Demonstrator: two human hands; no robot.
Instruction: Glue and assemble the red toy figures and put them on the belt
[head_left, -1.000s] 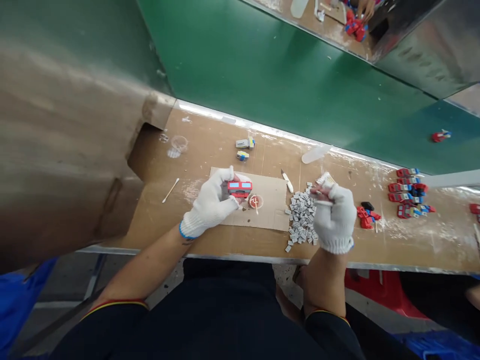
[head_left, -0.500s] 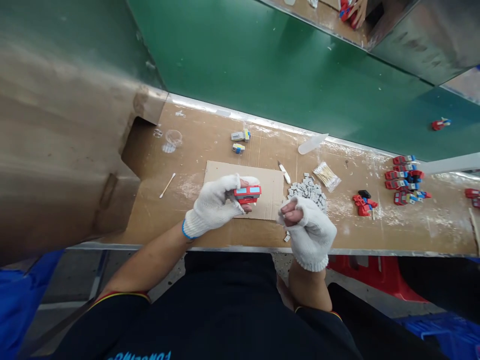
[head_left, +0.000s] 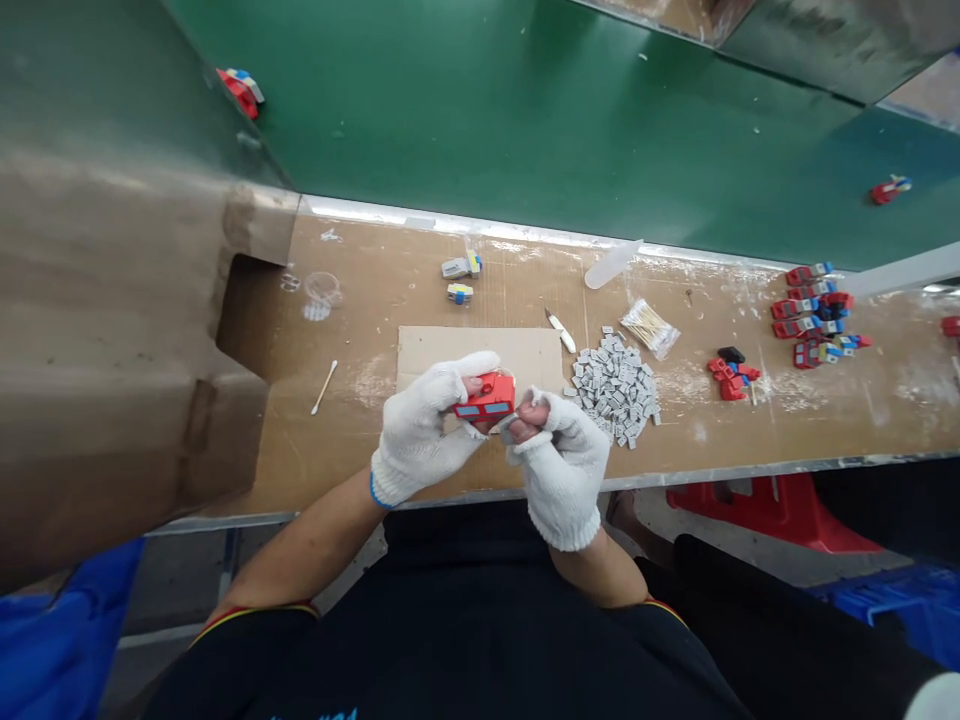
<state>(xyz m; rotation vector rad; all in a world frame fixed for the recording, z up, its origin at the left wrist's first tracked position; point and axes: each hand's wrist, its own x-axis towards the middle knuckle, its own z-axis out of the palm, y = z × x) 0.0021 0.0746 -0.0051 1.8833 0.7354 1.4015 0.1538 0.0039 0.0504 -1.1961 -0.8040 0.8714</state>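
My left hand point(head_left: 427, 425), in a white glove with bare fingertips, is closed around a red toy vehicle part point(head_left: 486, 397) with light-blue windows. Its window side is turned toward me. Close against the part's right end is my right hand point(head_left: 566, 465), gloved the same way, its thumb and fingers pinched together. Between those fingertips a small grey piece point(head_left: 507, 428) shows in part, the rest covered by the fingers. Below the hands lies a cardboard sheet point(head_left: 427, 345). A pile of small grey pieces point(head_left: 615, 390) sits to the right of the sheet.
Behind the sheet lie a white-handled knife point(head_left: 562, 332), a bag of cotton swabs point(head_left: 651, 328) and grey-and-yellow toy parts point(head_left: 460, 266). A single swab point(head_left: 324, 388) is at left. Red toy assemblies point(head_left: 810, 315) stand at right. A metal panel point(head_left: 135, 300) borders the left; a green belt point(head_left: 480, 110) runs behind.
My right hand has moved left from beside the grey pile to the red part. The left hand has turned the part, so its red top and windows face differently. The view has shifted slightly.
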